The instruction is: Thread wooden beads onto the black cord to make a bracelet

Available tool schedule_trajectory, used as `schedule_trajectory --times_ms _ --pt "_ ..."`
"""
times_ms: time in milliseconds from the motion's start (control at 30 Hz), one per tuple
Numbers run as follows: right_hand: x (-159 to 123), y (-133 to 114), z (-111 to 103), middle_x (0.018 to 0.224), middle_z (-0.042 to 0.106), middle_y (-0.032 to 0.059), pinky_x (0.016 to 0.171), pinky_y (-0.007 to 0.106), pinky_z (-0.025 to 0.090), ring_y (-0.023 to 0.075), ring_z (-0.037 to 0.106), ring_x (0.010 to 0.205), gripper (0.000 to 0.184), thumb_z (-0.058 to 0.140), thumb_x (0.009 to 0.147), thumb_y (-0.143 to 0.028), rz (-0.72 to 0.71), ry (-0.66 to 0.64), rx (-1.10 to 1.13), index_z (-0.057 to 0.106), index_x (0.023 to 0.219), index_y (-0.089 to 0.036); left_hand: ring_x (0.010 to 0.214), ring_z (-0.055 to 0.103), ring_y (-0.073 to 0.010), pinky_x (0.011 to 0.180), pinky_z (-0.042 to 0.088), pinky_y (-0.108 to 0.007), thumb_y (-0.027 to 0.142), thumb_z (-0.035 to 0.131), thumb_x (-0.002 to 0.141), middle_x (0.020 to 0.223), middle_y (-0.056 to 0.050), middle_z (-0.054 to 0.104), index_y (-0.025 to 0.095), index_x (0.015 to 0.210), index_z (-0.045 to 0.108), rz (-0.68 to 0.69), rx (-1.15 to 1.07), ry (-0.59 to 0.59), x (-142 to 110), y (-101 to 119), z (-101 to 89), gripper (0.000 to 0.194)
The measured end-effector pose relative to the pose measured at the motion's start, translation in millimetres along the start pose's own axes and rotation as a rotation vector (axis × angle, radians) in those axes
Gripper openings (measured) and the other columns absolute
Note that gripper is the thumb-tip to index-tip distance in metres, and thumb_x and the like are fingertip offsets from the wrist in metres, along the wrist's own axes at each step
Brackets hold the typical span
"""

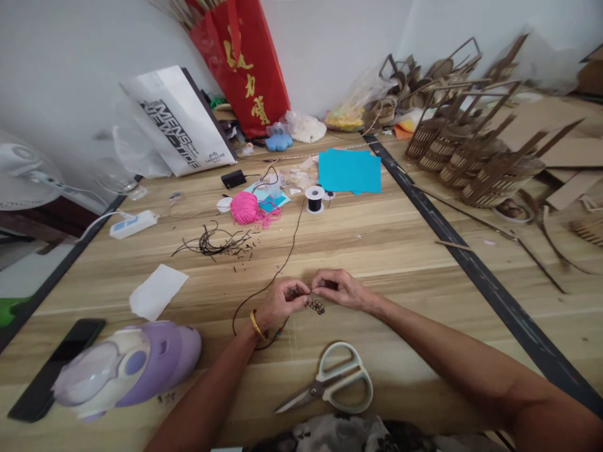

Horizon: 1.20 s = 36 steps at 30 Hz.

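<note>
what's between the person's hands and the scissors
A small cluster of dark beads sits close by the left hand and right hand; past it, wooden tabletop runs to the scissors, as the head view shows.

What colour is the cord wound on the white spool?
The cord is black, seen best in the head view.

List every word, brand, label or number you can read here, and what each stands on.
"MENS NEW-TIDE": dark print on the white bag.
"力寶": gold characters on the red bag; the character above them is partly covered by the handle.
Too small or blurred to read surely: the fine print beside "MENS" and the logo lettering low on the white bag.
</note>
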State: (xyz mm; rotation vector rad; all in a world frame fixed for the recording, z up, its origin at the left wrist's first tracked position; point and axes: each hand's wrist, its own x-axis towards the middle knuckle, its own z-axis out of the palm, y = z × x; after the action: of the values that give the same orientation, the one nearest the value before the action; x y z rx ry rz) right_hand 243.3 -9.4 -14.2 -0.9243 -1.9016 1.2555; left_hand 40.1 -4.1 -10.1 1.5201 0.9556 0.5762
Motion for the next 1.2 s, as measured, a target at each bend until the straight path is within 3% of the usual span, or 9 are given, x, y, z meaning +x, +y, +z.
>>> schedule_trajectory --times_ms 433,533,633,900,1200 --pt "-2 -1 0 0.073 0.057 0.0019 0.059 0.021 0.04 0.0105 0.05 0.064 0.022 0.053 0.09 -0.033 -0.095 0.022 -0.065 0.061 0.085 -0.013 0.048 0.051 -0.0087 0.051 0.039 -0.021 0.038 0.067 0.073 0.055 0.001 0.058 0.012 0.071 0.06 -0.016 -0.083 -0.04 0 2 -2.1 0.027" --pt "-3 -1 2 0.074 0.057 0.0029 0.055 0.021 0.04 0.0107 0.05 0.061 0.018 0.053 0.09 -0.03 -0.144 0.046 -0.148 0.06 0.089 -0.013 0.052 0.053 -0.0101 0.055 0.042 -0.022 0.04 0.068 0.073 0.056 0.0 0.059 0.012 0.071 0.06 -0.018 -0.106 -0.001 -1 5 -4.0 0.029" --pt "-4 -1 3 0.081 0.06 0.0071 0.065 0.026 0.045 0.0155 0.055 0.072 0.016 0.053 0.09 -0.027 -0.263 0.047 -0.314 0.061 0.094 -0.014 0.054 0.052 -0.0101 0.057 0.042 -0.023 0.04 0.068 0.073 0.056 0.0 0.057 0.013 0.069 0.06 -0.025 -0.116 0.067 -3 8 -5.4 0.029" --pt "-4 -2 9 0.108 0.06 0.013 0.09 0.037 0.045 0.022 0.051 0.103 0.022 0.05 0.092 -0.03 -0.452 -0.117 -0.574 0.059 0.106 -0.015 0.053 0.047 -0.0081 0.054 0.041 -0.02 0.037 0.066 0.075 0.056 0.003 0.052 0.013 0.069 0.058 -0.005 -0.175 0.164 -5 7 -4.3 0.026" --pt "-2 -7 15 0.108 0.059 0.0104 0.094 0.038 0.043 0.0212 0.048 0.106 0.021 0.047 0.095 -0.031 -0.5 -0.224 -0.731 0.06 0.105 -0.017 0.052 0.047 -0.0076 0.054 0.04 -0.021 0.034 0.067 0.074 0.056 0.003 0.053 0.012 0.067 0.056 -0.011 -0.215 0.138 -2 10 -2.5 0.025"
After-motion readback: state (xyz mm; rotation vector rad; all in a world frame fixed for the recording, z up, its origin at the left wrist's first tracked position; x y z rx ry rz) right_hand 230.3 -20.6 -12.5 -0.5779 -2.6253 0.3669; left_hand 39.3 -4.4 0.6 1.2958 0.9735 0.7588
